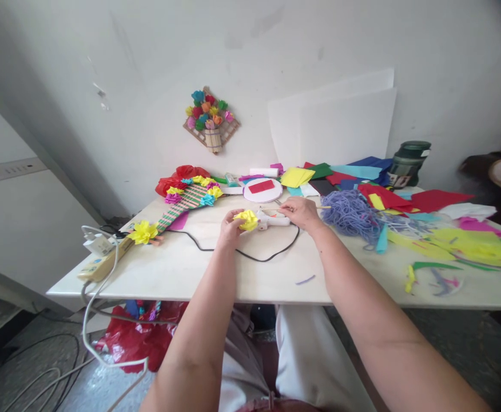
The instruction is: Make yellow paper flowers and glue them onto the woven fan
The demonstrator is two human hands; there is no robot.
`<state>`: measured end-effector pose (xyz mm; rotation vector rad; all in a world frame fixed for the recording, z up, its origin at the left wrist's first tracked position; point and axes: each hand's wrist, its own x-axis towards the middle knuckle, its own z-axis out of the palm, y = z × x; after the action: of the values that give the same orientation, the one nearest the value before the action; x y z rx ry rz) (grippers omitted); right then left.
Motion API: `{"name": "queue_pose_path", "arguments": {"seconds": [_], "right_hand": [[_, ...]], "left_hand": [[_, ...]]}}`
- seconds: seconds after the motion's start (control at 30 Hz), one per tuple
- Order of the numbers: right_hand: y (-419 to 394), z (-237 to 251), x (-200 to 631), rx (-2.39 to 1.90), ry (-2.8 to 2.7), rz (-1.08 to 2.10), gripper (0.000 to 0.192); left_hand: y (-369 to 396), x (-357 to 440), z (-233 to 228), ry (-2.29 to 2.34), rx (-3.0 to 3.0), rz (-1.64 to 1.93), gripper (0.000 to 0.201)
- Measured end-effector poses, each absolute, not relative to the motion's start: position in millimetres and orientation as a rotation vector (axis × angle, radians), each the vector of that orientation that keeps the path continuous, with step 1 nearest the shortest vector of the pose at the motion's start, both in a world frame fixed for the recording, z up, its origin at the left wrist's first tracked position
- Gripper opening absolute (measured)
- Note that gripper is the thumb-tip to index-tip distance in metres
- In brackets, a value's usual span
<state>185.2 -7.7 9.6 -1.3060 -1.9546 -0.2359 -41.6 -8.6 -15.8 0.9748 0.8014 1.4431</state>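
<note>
Head view | flower (249, 220): left fingers (234, 217) pinching its side; likely light, soft, crushable, best held low | stick (325, 207): right fingers (290, 208) gripping; likely stiff

Near the middle of the table (271, 280), a glue gun (276, 221) lies between the hands: a paper flower (247, 220) in the left hand (232, 225), a stick (325, 207) in the right hand (301, 212). The glue gun's cord (199, 246) loops in front of it and off to the left. Behind the hands lies a disc (271, 198), a paper piece (261, 187) on top. To the left stretches a woven craft piece (181, 207), with a power strip (104, 263) at the table's left end. Right of the right hand sits a yarn heap (351, 214), paper scraps (476, 243) beyond it, a jar (408, 165) behind. A flower ornament (211, 121) hangs on the wall (336, 40); a plastic bag (134, 337) lies below the table, to the left
</note>
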Motion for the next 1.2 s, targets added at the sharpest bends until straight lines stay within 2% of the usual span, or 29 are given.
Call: {"name": "queue_pose_path", "arguments": {"seconds": [0.13,0.3,0.5,0.83,1.03,1.2], "right_hand": [[-4,5,193,-1.452,-1.804,-0.258,0.019],[0,-2,203,-1.857,-1.626,-0.191,0.024],[6,-12,211,-2.125,-1.584,-0.082,0.024],[1,-6,185,-1.838,-1.617,-0.124,0.024],[-3,1,157,-1.439,-1.729,0.171,0.027],[-7,2,145,-1.305,-1.765,0.323,0.027]], "left_hand": [[-9,-41,-14,0.758,0.931,1.459,0.043],[-10,-41,-15,0.748,0.923,1.46,0.055],[-9,-39,-14,0.695,0.876,1.43,0.052],[-6,-36,-18,0.7,0.917,1.438,0.048],[-8,-33,-17,0.68,0.901,1.437,0.044],[-8,-29,-19,0.659,0.931,1.423,0.044]]}}
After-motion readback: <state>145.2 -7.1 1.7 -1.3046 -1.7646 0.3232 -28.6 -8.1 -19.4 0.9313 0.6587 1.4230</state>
